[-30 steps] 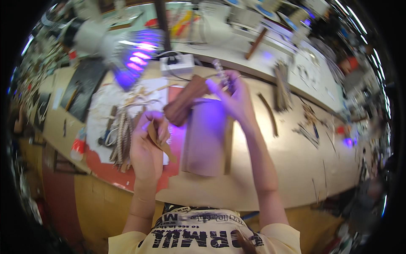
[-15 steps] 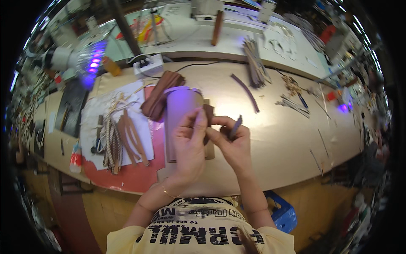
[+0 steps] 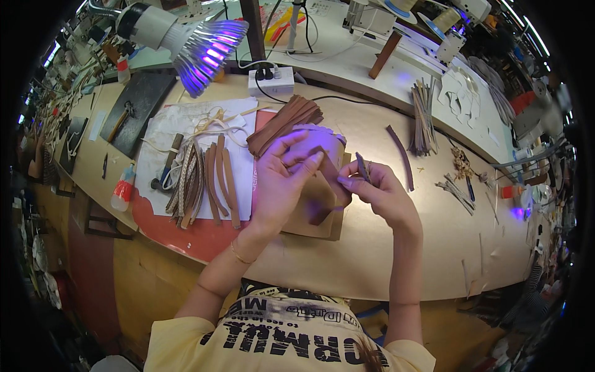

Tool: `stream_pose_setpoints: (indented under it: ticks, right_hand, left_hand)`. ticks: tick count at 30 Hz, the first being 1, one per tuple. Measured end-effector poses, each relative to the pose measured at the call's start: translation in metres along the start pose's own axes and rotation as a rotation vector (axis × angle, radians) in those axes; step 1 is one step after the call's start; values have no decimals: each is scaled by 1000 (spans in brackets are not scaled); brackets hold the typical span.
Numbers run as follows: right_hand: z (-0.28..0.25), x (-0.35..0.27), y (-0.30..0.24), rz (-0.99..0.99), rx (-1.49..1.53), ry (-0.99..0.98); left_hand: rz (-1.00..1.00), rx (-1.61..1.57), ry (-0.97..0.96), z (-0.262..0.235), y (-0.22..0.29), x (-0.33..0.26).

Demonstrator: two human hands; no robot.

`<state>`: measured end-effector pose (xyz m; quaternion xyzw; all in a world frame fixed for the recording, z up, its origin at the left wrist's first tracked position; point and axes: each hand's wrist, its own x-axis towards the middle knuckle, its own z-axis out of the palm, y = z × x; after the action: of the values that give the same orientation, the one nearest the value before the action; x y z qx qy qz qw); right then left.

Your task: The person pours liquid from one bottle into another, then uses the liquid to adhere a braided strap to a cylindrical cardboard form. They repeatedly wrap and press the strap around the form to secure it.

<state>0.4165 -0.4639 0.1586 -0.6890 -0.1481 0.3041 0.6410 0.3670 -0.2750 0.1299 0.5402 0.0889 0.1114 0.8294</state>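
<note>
My left hand (image 3: 273, 189) pinches one end of a brown leather-like strip (image 3: 330, 166) between thumb and fingers. Thumb and fingertips of my right hand (image 3: 393, 197) close on the strip's other side. A small dark pointed tool (image 3: 362, 167) sticks up from my right hand, its kind unclear. Beneath the strip is a tan panel (image 3: 315, 197), and behind it a scalloped-edged piece (image 3: 328, 137) tinted purple by the lamp. These lie on a brown board (image 3: 338, 226), partly hidden by my hands. Just beyond rests a bundle of brown strips (image 3: 286, 124).
A lamp (image 3: 207, 53) with purple light hangs at the upper left. White paper (image 3: 162, 133) holds braided and brown strips (image 3: 223, 180). Nearby stand a red-and-white bottle (image 3: 123, 189) and a power socket block (image 3: 271, 80). Thin strips (image 3: 423, 118) lie at the right.
The view has shifted, so the table things sit differently in the picture. My hands have moved slightly apart, and more of the brown strip shows between them.
</note>
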Motion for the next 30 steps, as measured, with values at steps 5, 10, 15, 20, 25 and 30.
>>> stream_pose_setpoints:
  ticks: [5, 10, 15, 20, 25, 30]
  right_hand:
    - [-20, 14, 5, 94, -82, -92]
    - [-22, 19, 38, 210, -211, 21]
    - [-27, 17, 64, 272, -235, 162]
    - [-26, 4, 76, 281, -149, 96]
    - [-6, -1, 89, 246, -86, 130]
    - [-6, -5, 93, 236, 35, 100]
  left_hand:
    - [18, -88, 174, -28, -15, 18]
    - [-19, -155, 278, -42, -48, 25]
    - [-103, -156, 272, -59, -56, 25]
    - [-170, -97, 314, -63, -43, 20]
    - [-35, -8, 284, -50, -32, 6]
    - [82, -20, 280, -43, -25, 4]
